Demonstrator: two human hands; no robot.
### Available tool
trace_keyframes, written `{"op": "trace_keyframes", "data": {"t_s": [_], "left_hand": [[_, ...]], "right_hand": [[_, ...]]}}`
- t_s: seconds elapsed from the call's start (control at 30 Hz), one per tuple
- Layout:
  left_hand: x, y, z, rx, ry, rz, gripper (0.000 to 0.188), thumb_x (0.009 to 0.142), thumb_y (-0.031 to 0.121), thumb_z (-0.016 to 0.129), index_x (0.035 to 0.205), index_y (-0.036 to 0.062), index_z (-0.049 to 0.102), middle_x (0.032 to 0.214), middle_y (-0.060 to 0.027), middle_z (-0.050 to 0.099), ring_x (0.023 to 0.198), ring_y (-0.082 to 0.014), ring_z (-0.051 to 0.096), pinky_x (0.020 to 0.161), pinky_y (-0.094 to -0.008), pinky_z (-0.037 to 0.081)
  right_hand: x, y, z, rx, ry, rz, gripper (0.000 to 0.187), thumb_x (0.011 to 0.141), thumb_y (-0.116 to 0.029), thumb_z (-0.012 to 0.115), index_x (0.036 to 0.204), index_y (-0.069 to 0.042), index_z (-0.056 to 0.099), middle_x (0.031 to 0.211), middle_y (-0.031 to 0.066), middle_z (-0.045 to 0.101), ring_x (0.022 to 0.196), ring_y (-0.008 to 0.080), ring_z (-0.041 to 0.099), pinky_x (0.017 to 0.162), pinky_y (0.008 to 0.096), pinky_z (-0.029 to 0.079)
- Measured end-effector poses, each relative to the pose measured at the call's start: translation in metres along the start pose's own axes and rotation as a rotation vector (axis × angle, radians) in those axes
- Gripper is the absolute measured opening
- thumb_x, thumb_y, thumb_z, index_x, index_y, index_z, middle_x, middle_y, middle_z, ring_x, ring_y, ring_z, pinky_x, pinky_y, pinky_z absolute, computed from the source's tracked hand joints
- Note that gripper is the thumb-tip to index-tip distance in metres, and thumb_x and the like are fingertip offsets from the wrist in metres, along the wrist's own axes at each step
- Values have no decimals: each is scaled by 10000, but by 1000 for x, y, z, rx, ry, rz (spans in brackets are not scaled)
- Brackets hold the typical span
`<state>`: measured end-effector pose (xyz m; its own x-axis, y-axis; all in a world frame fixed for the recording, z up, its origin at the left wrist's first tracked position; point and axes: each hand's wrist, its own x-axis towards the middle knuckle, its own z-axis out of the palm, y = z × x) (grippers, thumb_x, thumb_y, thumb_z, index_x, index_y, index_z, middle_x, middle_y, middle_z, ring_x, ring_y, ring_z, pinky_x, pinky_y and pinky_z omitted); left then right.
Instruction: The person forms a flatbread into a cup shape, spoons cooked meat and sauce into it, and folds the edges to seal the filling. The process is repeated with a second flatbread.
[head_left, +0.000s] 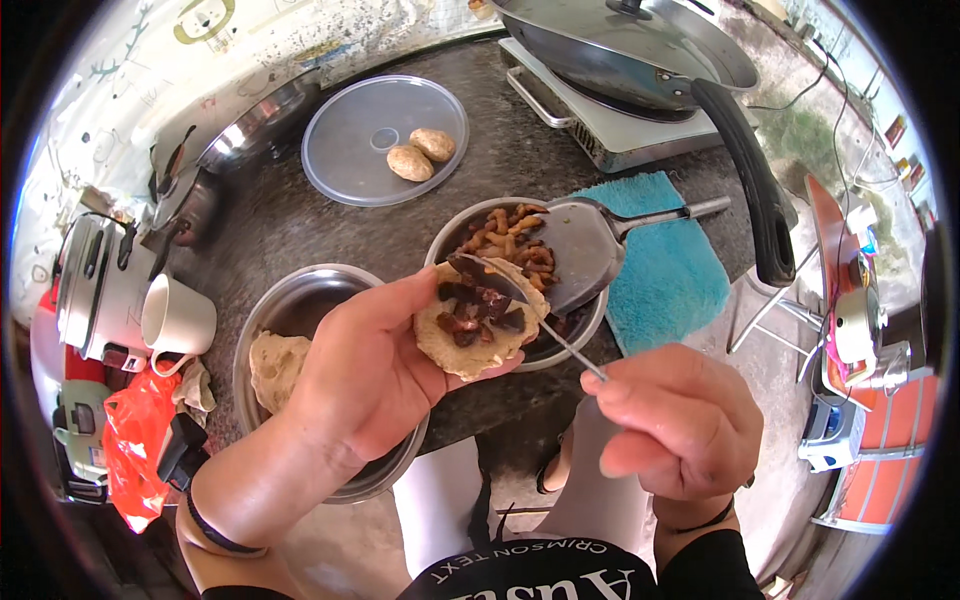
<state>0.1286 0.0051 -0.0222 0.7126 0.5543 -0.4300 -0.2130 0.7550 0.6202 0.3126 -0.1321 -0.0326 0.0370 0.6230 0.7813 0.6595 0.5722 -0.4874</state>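
Note:
In my left hand (365, 375) rests a flat round of dough (455, 345), held on the palm and fingers with the thumb at its edge. Dark brown chopped filling (480, 312) lies on the dough. My right hand (685, 420) pinches the thin metal handle of a spoon (570, 348), whose bowl is over the filling. Behind the dough stands a metal bowl (440, 243) with browned fried strips (510, 235) and a wide metal spatula (588, 250) laid across it. Below my left wrist, another metal bowl (252, 325) holds a lump of dough (277, 368).
Two shaped dough pieces (422, 152) lie on a translucent round lid (340, 135). A lidded wok (620, 65) sits on a white cooktop (625, 150), its black handle (750, 190) jutting toward me. A blue cloth (680, 265) lies at right; a white mug (180, 318) stands at left.

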Motion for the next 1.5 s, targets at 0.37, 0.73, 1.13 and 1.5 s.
{"op": "trace_keyframes", "data": {"t_s": [0.37,0.73,1.13,1.5], "left_hand": [[-2,7,-12,-56,-58,31,494,1062,272,320,1404,-71,420,1372,-251,543,1219,-406,587,979,-530,528],[-11,26,-30,42,19,141,473,1061,262,345,1322,-110,476,1298,-245,593,1197,-372,602,995,-512,507],[-11,29,-30,32,6,125,482,1065,266,346,1324,-124,462,1292,-269,589,1159,-399,621,975,-514,530],[-10,28,-26,49,16,115,483,1060,255,354,1331,-134,448,1296,-267,585,1166,-391,619,970,-496,539]], "right_hand": [[1,0,-2,68,437,389,256,1012,-121,480,856,51,586,663,154,644,562,226,664,575,280,524],[2,35,-9,-255,14,148,156,966,-5,524,896,72,642,779,138,681,667,176,687,633,272,551],[-3,38,13,224,461,827,320,1015,-204,566,791,18,622,627,100,645,473,141,625,443,246,503],[-10,41,6,266,373,755,293,1012,-194,582,812,10,644,677,77,651,536,116,641,479,228,508]]}}
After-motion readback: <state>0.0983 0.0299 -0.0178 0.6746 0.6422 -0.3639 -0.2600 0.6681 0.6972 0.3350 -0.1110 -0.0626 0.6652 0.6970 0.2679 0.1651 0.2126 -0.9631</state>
